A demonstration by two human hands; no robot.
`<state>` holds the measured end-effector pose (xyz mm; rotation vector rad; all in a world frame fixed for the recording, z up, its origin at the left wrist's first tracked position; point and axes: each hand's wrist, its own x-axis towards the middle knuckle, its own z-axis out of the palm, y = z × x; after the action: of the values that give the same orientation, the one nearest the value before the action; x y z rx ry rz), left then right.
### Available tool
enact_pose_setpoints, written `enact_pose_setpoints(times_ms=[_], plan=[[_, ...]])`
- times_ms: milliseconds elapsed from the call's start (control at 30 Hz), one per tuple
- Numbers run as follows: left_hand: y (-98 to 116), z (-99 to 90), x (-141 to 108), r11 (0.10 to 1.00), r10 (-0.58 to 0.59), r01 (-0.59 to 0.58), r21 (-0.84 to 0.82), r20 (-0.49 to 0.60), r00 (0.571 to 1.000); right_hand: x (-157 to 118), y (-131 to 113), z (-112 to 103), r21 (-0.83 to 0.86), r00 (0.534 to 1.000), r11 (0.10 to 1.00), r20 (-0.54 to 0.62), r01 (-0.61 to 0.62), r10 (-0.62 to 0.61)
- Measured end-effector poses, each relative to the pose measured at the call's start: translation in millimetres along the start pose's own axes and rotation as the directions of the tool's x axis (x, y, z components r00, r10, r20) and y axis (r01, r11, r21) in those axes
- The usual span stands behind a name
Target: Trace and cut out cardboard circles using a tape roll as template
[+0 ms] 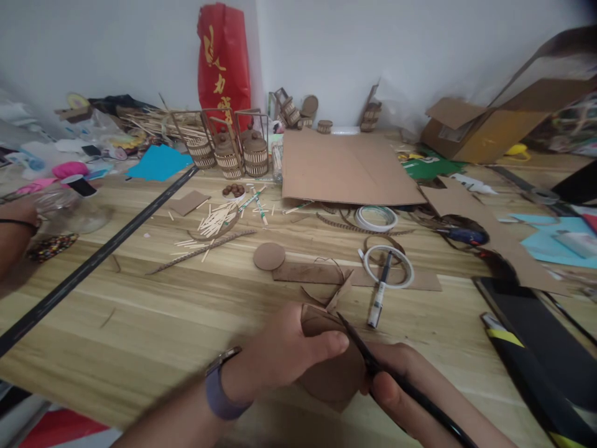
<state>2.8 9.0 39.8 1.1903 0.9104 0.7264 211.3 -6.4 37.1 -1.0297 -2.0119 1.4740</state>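
Our left hand [280, 348] is closed on a brown cardboard piece with a rounded lower edge [333, 376], its thumb pressing across the face. Our right hand [401, 358] grips a long black pointed tool [357, 343], seemingly scissors; we cannot tell how far its blades are parted. The cardboard is low in front of us, over the pale wood-grain table [186, 323].

Our main worry is the left thumb: it lies near the tool's tip, so a slip or sudden closing could nick it. If we squeeze too hard, the cardboard may crease; if we hold too loosely, it may twist and leave a ragged edge. The curled thin brown offcuts [321, 300] just beyond could snag on the tip.

Forward, we have little room: the white pen with a black cap [377, 302], the white tape ring [410, 274] and the flat brown cardboard strip [303, 272] sit close. To the right, the black object with yellow bands [522, 367] limits our elbow. Our freest side is leftward, up to the long black strip [93, 266], though the table's near edge slants away at lower left.
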Motion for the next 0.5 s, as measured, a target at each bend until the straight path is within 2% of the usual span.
enact_pose_setpoints(times_ms=[200,367,500], plan=[[-4.9,-3.0,0.1,0.994,-0.035,0.040,0.100,-0.057,0.998,-2.2,1.9,2.7,-0.010,0.999,0.999,-0.042,0.035,-0.035],[-1.8,-2.9,0.7,0.998,-0.007,0.008,0.054,-0.031,1.000,0.8,-2.4,1.8,-0.022,0.997,0.999,-0.063,0.034,-0.035],[-0.2,-3.1,2.2,1.000,-0.010,0.010,0.024,0.017,1.000,3.4,-1.4,0.6,0.008,0.998,0.998,-0.016,0.056,-0.056]])
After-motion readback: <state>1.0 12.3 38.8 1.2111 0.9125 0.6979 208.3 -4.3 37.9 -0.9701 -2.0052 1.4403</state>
